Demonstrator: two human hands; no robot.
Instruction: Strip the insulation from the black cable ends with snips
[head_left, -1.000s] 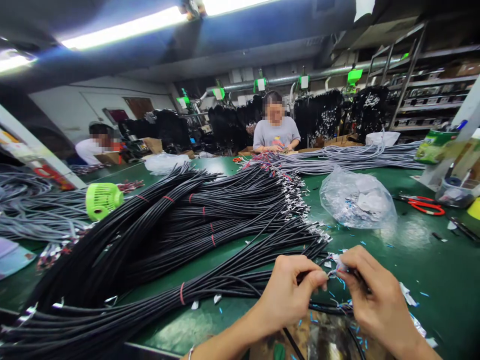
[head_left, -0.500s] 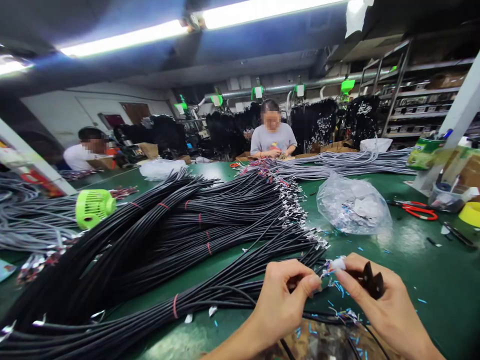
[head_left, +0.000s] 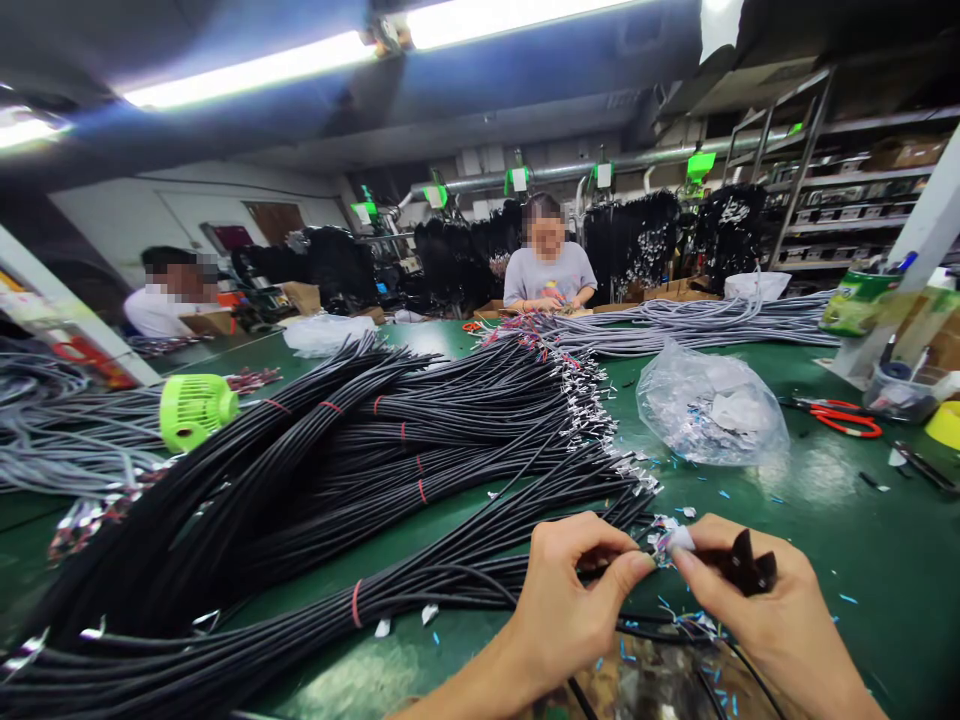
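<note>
My left hand (head_left: 581, 590) pinches the end of a black cable between thumb and forefinger; the cable is mostly hidden by the hand. Thin coloured wires (head_left: 660, 545) stick out of that end toward my right hand (head_left: 757, 600). The thumb and forefinger of my right hand close on a small white piece (head_left: 681, 538) at these wires. Held in the same palm is a dark pair of cutters (head_left: 752, 565), its two pointed jaws apart and its handles hidden. Just beyond the hands lies a large bundle of black cables (head_left: 465, 440) with stripped, whitish ends.
A clear plastic bag (head_left: 709, 410) of scraps sits beyond my right hand, with red-handled pliers (head_left: 844, 415) to its right. Blue and white clippings litter the green table (head_left: 825, 510). A green fan (head_left: 196, 410) stands left. Across the table a person (head_left: 550, 265) works; another sits far left.
Both hands stay close together, still at the cable end. The white piece in my right fingers has tilted and shows less. The whole view has shifted slightly.
</note>
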